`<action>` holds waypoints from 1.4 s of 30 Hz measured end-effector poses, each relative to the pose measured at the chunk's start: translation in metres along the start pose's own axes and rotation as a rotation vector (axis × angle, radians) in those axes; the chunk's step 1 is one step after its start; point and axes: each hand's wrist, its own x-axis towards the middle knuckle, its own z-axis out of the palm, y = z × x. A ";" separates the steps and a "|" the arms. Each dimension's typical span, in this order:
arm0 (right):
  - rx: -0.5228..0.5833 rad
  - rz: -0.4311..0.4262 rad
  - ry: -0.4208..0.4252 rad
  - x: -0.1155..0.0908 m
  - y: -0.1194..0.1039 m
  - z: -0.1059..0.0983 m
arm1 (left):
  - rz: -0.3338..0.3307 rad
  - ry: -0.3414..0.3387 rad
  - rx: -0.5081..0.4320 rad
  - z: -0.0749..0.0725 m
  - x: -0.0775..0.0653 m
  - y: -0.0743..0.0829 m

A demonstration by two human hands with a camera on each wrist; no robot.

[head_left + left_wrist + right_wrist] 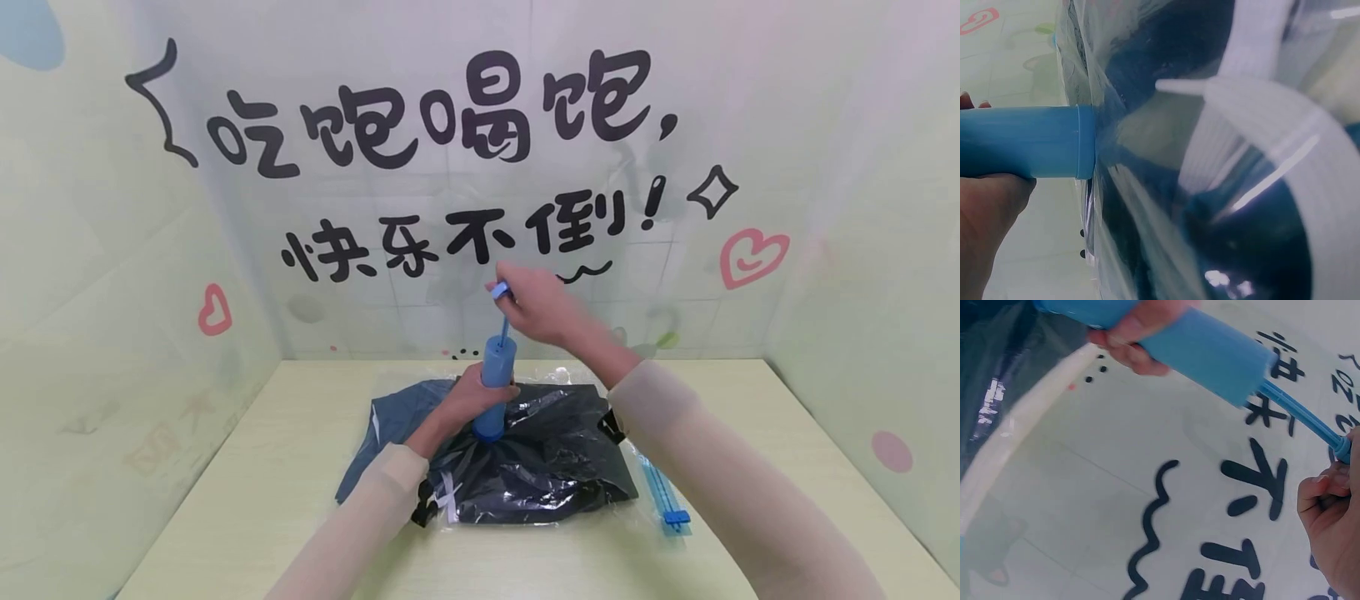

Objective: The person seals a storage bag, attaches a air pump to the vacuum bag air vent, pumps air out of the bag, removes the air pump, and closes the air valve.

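A blue hand pump (495, 400) stands nearly upright on a clear plastic vacuum bag (536, 500) holding dark folded clothing. My left hand (474, 393) grips the pump's barrel, with the thumb and fingers on either side of it. My right hand (536, 304) holds the pump's handle (500, 290) above, and the thin rod is drawn out of the barrel. In the left wrist view the barrel (1029, 142) meets the wrinkled plastic at its base. White bands (1272, 112) show through the film there. The right wrist view shows the fingers curled round the handle end.
A clear blue packet with a blue clip (675, 518) lies on the pale wooden table (247, 500), right of the bag. Printed pale walls (450, 50) with black lettering stand at the back and both sides.
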 end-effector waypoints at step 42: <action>-0.034 0.094 -0.079 -0.033 -0.002 0.053 | 0.053 0.002 -0.033 -0.004 0.016 -0.038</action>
